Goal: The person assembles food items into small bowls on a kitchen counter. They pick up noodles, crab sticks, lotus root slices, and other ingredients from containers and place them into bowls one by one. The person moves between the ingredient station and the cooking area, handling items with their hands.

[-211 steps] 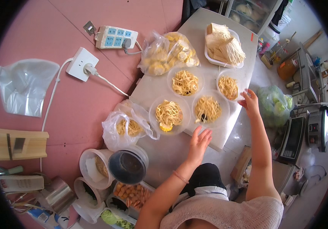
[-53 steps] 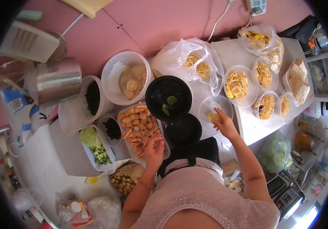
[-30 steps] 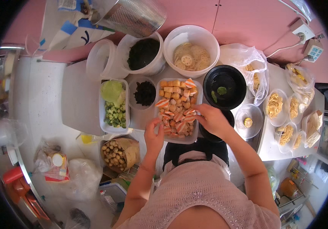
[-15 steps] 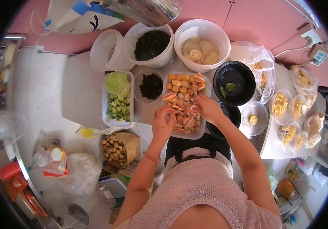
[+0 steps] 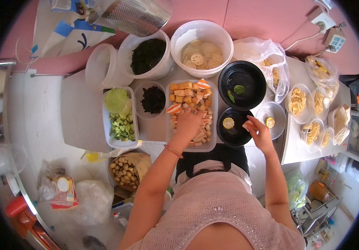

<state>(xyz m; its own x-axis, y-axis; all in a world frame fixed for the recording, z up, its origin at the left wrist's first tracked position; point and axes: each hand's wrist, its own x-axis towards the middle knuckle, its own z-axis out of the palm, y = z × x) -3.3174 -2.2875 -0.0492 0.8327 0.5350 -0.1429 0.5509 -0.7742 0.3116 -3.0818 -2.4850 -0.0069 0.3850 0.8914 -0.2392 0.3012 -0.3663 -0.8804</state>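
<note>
My left hand (image 5: 190,124) is down among the food in a white rectangular tub (image 5: 211,145), its fingers bent and what they grip hidden. The tub holds golden-brown cubes (image 5: 183,92), small pale pieces and orange-and-white striped wedges (image 5: 173,108). My right hand (image 5: 261,134) pinches an orange-and-white piece (image 5: 248,125) over the right rim of the nearer black bowl (image 5: 238,138). A corn piece (image 5: 228,122) lies in that bowl. Just right of the hand, another corn piece (image 5: 270,122) sits in a clear bowl (image 5: 278,109).
Green leaves lie in the farther black bowl (image 5: 255,71). White buckets hold lotus slices (image 5: 197,58) and dark greens (image 5: 147,56). Left of the tub stand black fungus (image 5: 153,100) and a lettuce-and-broccoli container (image 5: 121,143). Noodle bowls (image 5: 298,102) stand right; a perforated metal pot (image 5: 137,16) is at the top.
My right hand has left the tub and moved right to the nearer black bowl with a piece. A corn piece now shows there. My left hand has shifted farther into the tub; the view has shifted.
</note>
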